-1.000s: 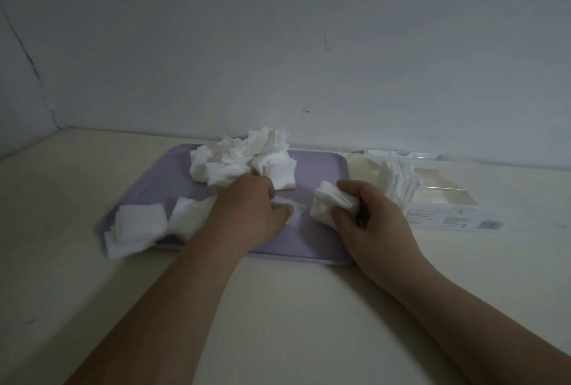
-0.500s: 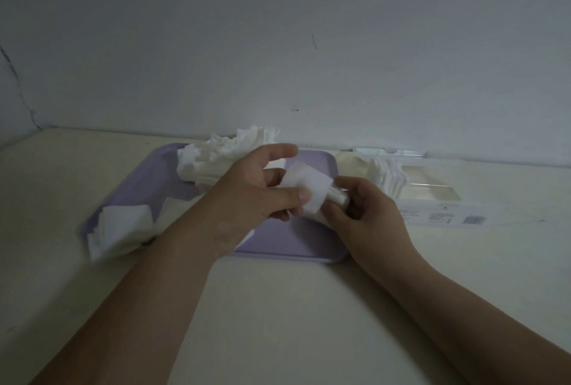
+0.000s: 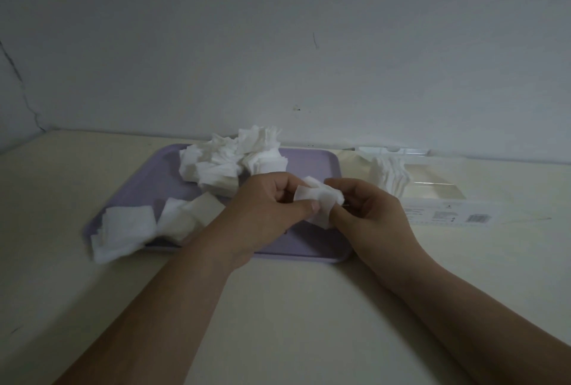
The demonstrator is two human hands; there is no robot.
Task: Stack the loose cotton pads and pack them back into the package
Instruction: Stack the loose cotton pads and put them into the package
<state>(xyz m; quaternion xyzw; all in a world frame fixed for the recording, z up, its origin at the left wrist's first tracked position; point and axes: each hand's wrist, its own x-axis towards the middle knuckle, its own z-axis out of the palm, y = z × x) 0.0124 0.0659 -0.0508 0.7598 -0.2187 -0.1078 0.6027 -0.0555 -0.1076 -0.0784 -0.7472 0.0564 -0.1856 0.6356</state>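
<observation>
Mid-frame, over lavender tray [image 3: 312, 163]: my left hand [image 3: 265, 208] pinches small cotton pad stack [image 3: 318, 196], thumb on top. My right hand [image 3: 370, 214] curls fingers [image 3: 344, 184] round other end, squaring edges. Loose pad pile [image 3: 231, 162] waits upper centre. Clear package [image 3: 448, 218], part-filled, lies at right on tabletop [image 3: 278, 307].

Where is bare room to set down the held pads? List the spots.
Free: the tray's right strip, between the loose pile and its right rim; the table in front of the tray and left of it. Crowded: the tray's back under the pile, its front-left corner under flat pads, the table's right, where the package lies.
</observation>
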